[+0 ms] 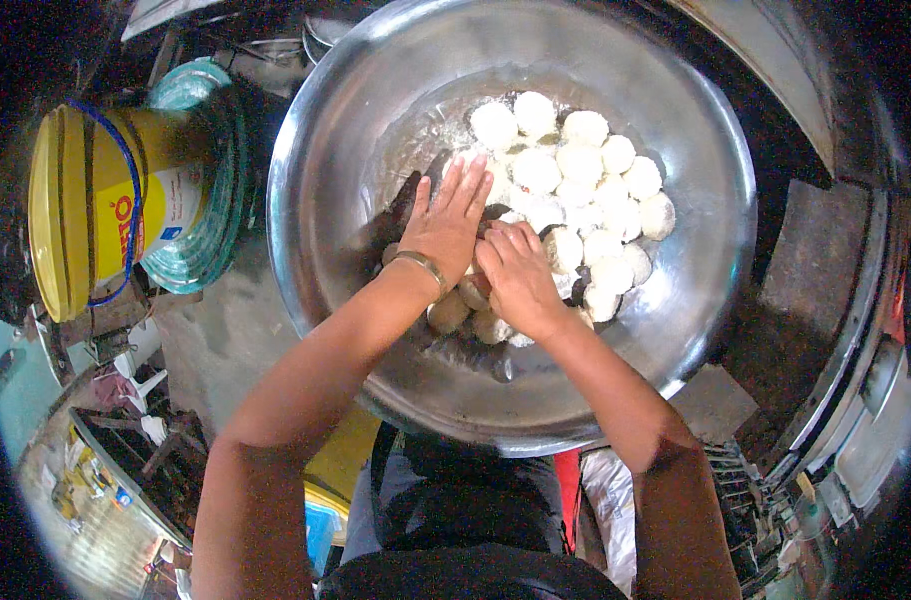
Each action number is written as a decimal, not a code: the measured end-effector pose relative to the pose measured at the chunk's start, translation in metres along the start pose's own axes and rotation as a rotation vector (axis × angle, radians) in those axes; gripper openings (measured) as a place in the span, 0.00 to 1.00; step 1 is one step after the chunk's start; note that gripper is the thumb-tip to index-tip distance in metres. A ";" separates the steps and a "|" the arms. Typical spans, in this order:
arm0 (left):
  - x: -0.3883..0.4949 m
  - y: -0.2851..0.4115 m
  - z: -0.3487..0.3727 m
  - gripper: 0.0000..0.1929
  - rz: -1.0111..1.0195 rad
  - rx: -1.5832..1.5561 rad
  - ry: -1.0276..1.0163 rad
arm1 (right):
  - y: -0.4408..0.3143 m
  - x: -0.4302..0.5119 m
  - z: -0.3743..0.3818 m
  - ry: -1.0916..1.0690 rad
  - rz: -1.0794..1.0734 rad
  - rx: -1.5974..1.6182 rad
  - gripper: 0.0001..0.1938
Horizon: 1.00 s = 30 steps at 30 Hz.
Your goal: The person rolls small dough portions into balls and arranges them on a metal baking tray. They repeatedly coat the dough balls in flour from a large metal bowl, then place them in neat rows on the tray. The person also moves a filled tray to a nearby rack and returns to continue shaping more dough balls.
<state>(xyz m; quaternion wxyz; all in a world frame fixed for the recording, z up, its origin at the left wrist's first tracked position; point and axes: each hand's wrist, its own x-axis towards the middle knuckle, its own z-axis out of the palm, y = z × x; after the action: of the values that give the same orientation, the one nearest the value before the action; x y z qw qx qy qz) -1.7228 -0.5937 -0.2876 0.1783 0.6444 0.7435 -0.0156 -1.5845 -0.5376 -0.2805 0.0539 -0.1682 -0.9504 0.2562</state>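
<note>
A large round metal basin (335, 195) lies before me, with many whitish, powder-dusted balls (535, 171), perhaps dough, heaped at its middle and right. My left hand (448, 217), a bracelet at its wrist, is spread flat with the fingers pointing away from me, over the left edge of the heap. Close against it on the right, my right hand (519, 274) has its fingers bent down at the balls; whether it grips one is hidden. Several darker, shaded balls (448, 313) lie just below the two hands. Loose white powder dusts the basin floor near the far balls.
A yellow plastic bucket (110, 210) with a blue handle stands at the left by green round plasticware (192, 247). A flat grey slab (714, 401) is at the basin's lower right. A white sack (607, 510) and a yellow container (343, 454) sit below the basin.
</note>
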 end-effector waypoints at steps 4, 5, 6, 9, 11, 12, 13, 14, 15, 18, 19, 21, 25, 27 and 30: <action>0.005 -0.015 0.000 0.34 0.018 -0.075 -0.011 | -0.001 -0.007 0.002 0.011 0.048 0.070 0.18; 0.012 -0.020 -0.001 0.34 0.010 -0.103 0.011 | -0.002 -0.006 0.002 0.020 0.071 0.101 0.18; 0.017 -0.023 -0.001 0.32 -0.043 -0.158 0.050 | -0.003 -0.004 0.000 0.019 0.089 0.103 0.18; 0.029 -0.032 0.000 0.28 -0.202 -0.321 0.167 | -0.007 0.006 -0.007 -0.006 0.173 0.131 0.19; 0.032 -0.036 0.000 0.24 -0.329 -0.581 0.187 | -0.009 0.013 -0.011 -0.051 0.271 0.179 0.18; 0.033 -0.038 -0.006 0.26 -0.390 -0.769 0.140 | -0.009 0.018 -0.013 -0.063 0.313 0.206 0.17; 0.035 -0.038 -0.017 0.27 -0.446 -0.958 0.085 | -0.007 0.023 -0.015 -0.074 0.360 0.231 0.17; 0.031 -0.035 -0.029 0.29 -0.552 -0.859 0.066 | -0.003 0.028 -0.016 -0.086 0.407 0.257 0.16; 0.027 -0.040 -0.025 0.28 -0.510 -0.683 0.148 | 0.001 0.032 -0.016 -0.017 0.374 0.246 0.15; 0.015 -0.061 -0.003 0.24 -0.384 -0.256 0.394 | 0.018 0.049 -0.026 0.227 0.315 0.215 0.10; 0.015 -0.059 -0.009 0.23 -0.403 -0.283 0.398 | 0.028 0.055 -0.031 0.301 0.262 0.124 0.10; 0.016 -0.056 -0.023 0.20 -0.439 -0.341 0.406 | 0.051 0.073 -0.041 0.363 0.290 0.046 0.12; 0.013 -0.064 -0.032 0.17 -0.512 -0.540 0.388 | 0.084 0.098 -0.047 0.280 0.414 -0.123 0.18; 0.008 -0.065 -0.029 0.18 -0.586 -0.631 0.269 | 0.086 0.099 -0.044 0.162 0.483 -0.169 0.20; 0.009 -0.055 -0.015 0.22 -0.625 -0.622 0.044 | 0.077 0.097 -0.041 0.102 0.441 -0.129 0.24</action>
<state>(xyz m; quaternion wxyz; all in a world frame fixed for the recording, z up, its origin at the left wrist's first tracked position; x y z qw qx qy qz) -1.7808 -0.5906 -0.2873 0.3347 0.3045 0.8755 0.1694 -1.6455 -0.4224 -0.2828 0.0337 -0.3878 -0.9010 0.1915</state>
